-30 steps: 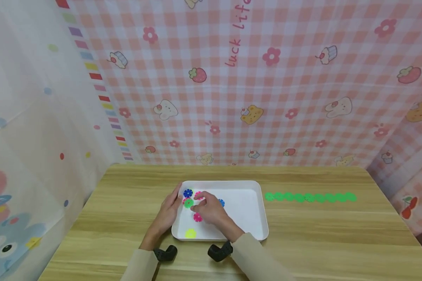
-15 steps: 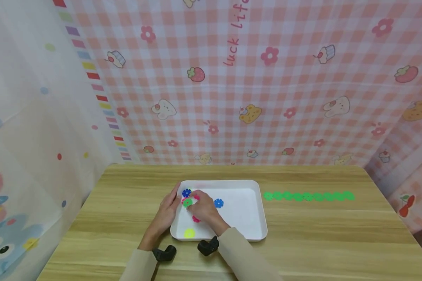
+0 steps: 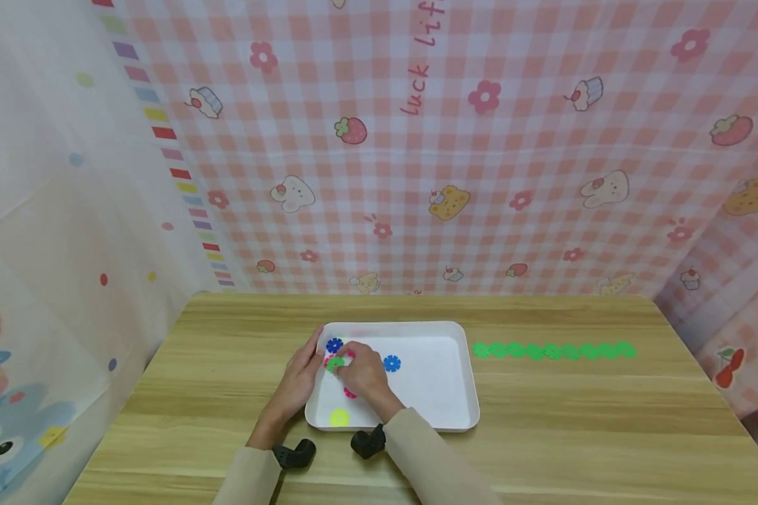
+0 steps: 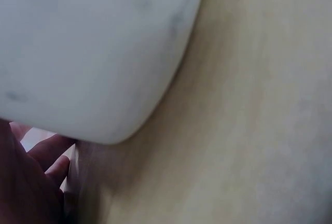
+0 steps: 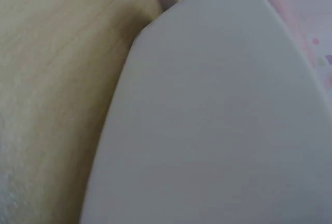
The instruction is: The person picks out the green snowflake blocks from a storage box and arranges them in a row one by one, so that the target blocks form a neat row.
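Note:
In the head view a white tray point(image 3: 427, 382) lies on the table, with several notched plastic snowflake discs in it. My left hand point(image 3: 297, 382) holds the tray's left side, fingers along the outside and thumb near the rim. My right hand point(image 3: 365, 373) pinches a green snowflake disc point(image 3: 334, 364) near the left wall, over a partly hidden pink one. A dark blue disc point(image 3: 334, 345) lies just behind it. The right hand partly covers another pink disc point(image 3: 350, 393). In the left wrist view, fingers point(image 4: 49, 151) show beside the tray point(image 4: 104, 58). The right wrist view shows mostly tray.
A blue disc point(image 3: 391, 363) sits right of the right hand, and a yellow disc point(image 3: 339, 418) lies in the tray's front left corner. Right of the tray, a row of joined green discs point(image 3: 552, 351) runs along the wooden table point(image 3: 575, 421). A checked curtain hangs behind.
My right hand has moved slightly left and its fingers have closed on the green disc. The blue disc beside it has come into full view. My left hand stays at the tray.

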Action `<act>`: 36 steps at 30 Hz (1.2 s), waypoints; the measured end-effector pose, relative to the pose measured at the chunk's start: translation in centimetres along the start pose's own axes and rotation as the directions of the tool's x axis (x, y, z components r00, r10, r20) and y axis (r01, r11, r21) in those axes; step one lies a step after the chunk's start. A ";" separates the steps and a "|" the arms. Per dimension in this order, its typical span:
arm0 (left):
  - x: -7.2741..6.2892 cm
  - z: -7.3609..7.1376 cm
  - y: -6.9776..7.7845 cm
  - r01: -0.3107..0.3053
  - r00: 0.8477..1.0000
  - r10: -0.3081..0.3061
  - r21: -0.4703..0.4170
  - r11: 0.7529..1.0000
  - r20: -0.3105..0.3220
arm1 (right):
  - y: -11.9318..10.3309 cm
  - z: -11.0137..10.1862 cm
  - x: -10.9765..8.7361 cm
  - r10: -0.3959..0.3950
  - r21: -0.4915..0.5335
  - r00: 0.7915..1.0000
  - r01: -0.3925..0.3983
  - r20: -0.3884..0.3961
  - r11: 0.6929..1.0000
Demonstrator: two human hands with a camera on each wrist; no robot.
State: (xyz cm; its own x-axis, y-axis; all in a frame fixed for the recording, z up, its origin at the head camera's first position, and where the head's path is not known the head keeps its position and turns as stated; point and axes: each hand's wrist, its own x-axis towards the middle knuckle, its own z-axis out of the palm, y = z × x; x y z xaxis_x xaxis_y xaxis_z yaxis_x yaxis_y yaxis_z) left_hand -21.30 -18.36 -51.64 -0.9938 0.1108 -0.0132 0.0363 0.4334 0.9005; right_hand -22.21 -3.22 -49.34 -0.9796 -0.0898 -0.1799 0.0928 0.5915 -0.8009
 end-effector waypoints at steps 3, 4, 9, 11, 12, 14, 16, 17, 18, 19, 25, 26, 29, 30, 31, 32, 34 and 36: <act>0.0 0.0 0.0 0.003 1.000 -0.003 -0.001 1.000 0.004 | 0.0 0.0 0.0 0.002 -0.001 1.000 -0.002 -0.005 1.000; 0.0 0.0 0.0 0.003 1.000 -0.003 0.001 1.000 0.005 | 0.0 0.0 0.0 0.003 0.000 1.000 -0.003 -0.007 1.000; 0.0 0.0 0.0 -0.004 1.000 0.004 -0.002 1.000 0.008 | -0.1 0.1 0.0 0.031 0.011 0.999 -0.031 -0.013 0.999; 0.0 0.1 0.1 -0.008 1.000 0.008 -0.007 1.000 0.006 | -0.2 0.1 0.0 0.041 0.017 0.999 -0.040 -0.015 0.999; 0.0 0.1 0.1 -0.010 1.000 0.010 -0.009 1.000 0.004 | -0.2 0.1 -0.1 0.042 0.021 0.999 -0.041 -0.017 0.999; 0.0 0.1 0.1 -0.015 1.000 0.015 -0.005 1.000 0.000 | -0.3 0.1 -0.2 0.039 0.025 0.999 -0.039 -0.024 0.999; 0.0 0.1 0.1 -0.013 1.000 0.013 -0.008 1.000 -0.005 | -0.4 0.1 -0.3 0.036 0.033 0.999 -0.035 -0.030 0.999; -0.1 0.1 0.1 -0.012 1.000 0.012 -0.010 1.000 -0.006 | -0.5 0.1 -0.4 0.033 0.036 0.999 -0.032 -0.034 0.999; -0.1 0.1 0.1 -0.010 1.000 0.010 -0.012 1.000 -0.006 | -0.5 0.1 -0.4 0.030 0.037 0.999 -0.029 -0.037 0.999; -0.1 0.1 0.1 -0.009 1.000 0.009 -0.015 1.000 -0.005 | -0.6 0.1 -0.5 0.029 0.036 0.999 -0.028 -0.040 0.999; -0.1 0.2 0.0 0.004 1.000 -0.004 -0.042 0.999 0.006 | -0.5 0.0 -0.6 0.061 0.034 0.997 -0.060 -0.037 0.998; -0.2 0.2 0.0 0.005 1.000 -0.005 -0.044 0.999 0.009 | -0.5 0.0 -0.6 0.066 0.035 0.997 -0.064 -0.035 0.997; -0.1 0.2 0.2 0.013 1.000 -0.013 -0.046 0.999 0.013 | -0.5 -0.1 -0.6 0.069 0.042 0.997 -0.068 -0.031 0.997; -0.1 0.2 0.3 0.017 1.000 -0.017 -0.047 0.999 0.012 | -0.5 -0.1 -0.7 0.067 0.042 0.997 -0.066 -0.028 0.997; -0.1 0.2 0.4 0.021 1.000 -0.021 -0.046 0.999 0.014 | -0.5 -0.2 -0.7 0.066 0.041 0.998 -0.065 -0.024 0.997; -0.1 0.2 0.5 0.026 1.000 -0.025 -0.046 0.999 0.014 | -0.5 -0.3 -0.7 0.064 0.043 0.998 -0.063 -0.020 0.997; -0.1 0.2 0.7 0.030 0.999 -0.029 -0.048 0.998 0.017 | -0.5 -0.5 -0.7 0.057 0.047 0.998 -0.056 -0.013 0.997; -0.1 0.2 0.9 0.028 0.999 -0.027 -0.059 0.998 0.018 | -0.4 -0.9 -0.8 0.044 0.053 0.999 -0.044 -0.010 0.998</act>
State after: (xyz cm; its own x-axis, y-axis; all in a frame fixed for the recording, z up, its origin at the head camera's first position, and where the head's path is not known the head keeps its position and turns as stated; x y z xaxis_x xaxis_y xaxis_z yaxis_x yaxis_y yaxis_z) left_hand -21.10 -17.82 -50.94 -0.9923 0.1154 -0.0458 0.0020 0.3832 0.9236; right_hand -21.68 -2.67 -48.32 -0.9763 -0.0555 -0.2093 0.1448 0.5516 -0.8215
